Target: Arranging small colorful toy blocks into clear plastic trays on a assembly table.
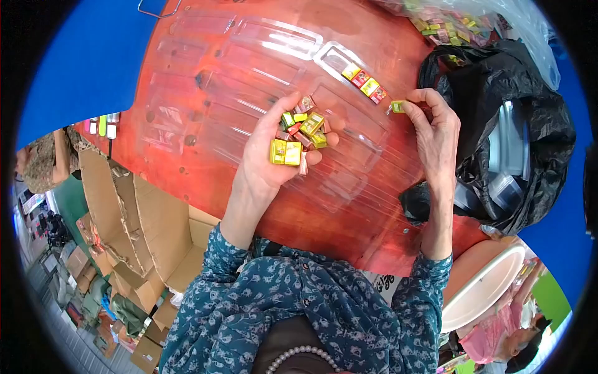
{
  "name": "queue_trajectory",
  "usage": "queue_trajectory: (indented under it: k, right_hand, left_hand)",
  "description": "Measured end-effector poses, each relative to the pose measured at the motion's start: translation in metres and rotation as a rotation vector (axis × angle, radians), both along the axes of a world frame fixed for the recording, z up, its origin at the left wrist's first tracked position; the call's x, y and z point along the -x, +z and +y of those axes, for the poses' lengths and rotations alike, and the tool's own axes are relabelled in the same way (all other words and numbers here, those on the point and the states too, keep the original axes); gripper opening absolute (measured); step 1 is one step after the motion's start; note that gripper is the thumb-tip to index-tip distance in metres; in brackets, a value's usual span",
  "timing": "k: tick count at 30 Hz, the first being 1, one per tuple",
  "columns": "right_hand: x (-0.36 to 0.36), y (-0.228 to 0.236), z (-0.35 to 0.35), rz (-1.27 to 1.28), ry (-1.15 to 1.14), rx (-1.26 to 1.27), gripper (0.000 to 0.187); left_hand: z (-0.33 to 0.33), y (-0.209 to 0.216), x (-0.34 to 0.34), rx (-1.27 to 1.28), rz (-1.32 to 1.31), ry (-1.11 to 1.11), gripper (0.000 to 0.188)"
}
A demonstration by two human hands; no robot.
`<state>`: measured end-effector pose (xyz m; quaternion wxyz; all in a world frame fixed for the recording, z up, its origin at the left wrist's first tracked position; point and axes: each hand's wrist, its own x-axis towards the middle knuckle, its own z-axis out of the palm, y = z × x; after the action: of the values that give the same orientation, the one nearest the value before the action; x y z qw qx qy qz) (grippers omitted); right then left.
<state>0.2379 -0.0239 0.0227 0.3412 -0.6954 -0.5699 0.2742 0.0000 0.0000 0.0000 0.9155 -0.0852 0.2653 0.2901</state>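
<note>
My left hand [265,146] is palm up with its fingers curled around a loose handful of small wrapped blocks [313,124] in yellow, green, red and pink. Their exact kind I cannot make out. Between thumb and forefinger, my right hand [430,124] pinches one small yellow-green block [397,107]. That block is just off the lower right end of a slanting row of yellow and red blocks [370,86]. The row lies in a narrow clear plastic tray [328,61], whose far left end shows no blocks.
More clear plastic trays [268,37] cover the red table [349,19]. A black plastic bag [542,131] with clear plastic pieces stands at the right, and a clear bag [529,31] of similar blocks behind it. Cardboard boxes [165,218] are at lower left, a white basin [486,290] at lower right.
</note>
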Motion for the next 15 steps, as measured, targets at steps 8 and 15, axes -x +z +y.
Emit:
queue_trajectory:
  k: [8,15]
  right_hand:
    - [0.005,-0.008,0.016,-0.04,-0.018,0.086,0.011]
    - [0.015,-0.007,0.023,-0.058,0.007,0.043,0.012]
  left_hand:
    - [0.014,0.002,-0.009,-0.058,0.073,0.048,0.043]
    - [0.021,0.0,0.0,-0.081,0.016,0.045,0.044]
